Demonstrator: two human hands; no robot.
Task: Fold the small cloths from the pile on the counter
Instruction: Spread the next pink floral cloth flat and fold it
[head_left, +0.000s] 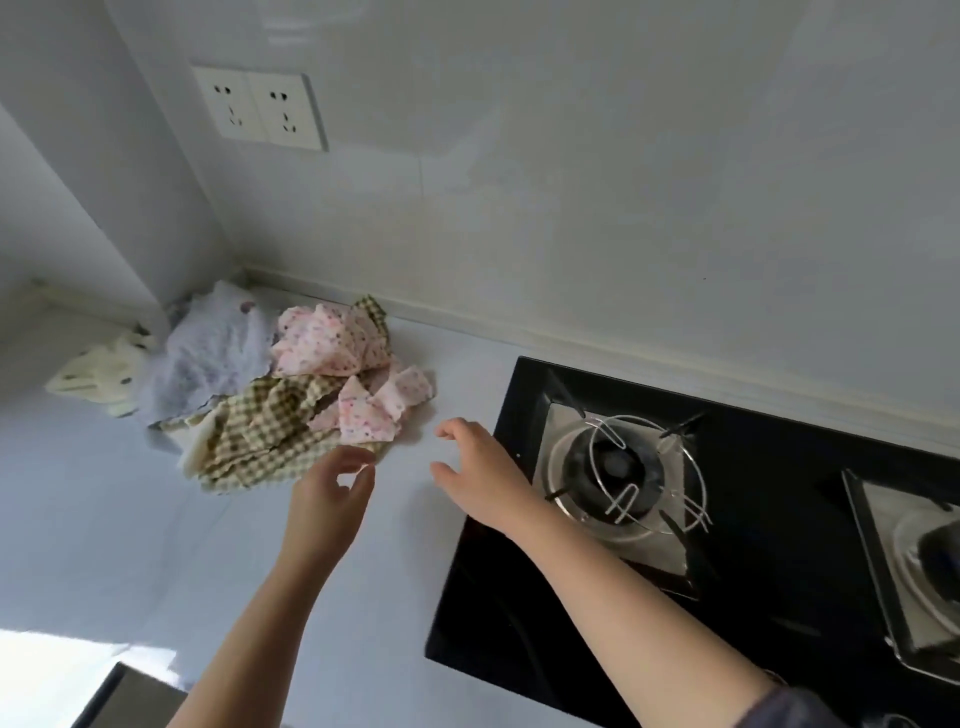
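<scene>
Folding not begun: pile (270, 384) of crumpled cloths lies unsorted in the worktop (156, 545) corner, no folded piece visible, left hand (332, 493) and right hand (475, 470) both open, empty, near its edge.

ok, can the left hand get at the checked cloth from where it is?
Probably yes. The left hand is open, empty, and right at the near edge of the green checked cloth, with bare counter around it. The pink floral cloth overlaps only the far part.
</scene>
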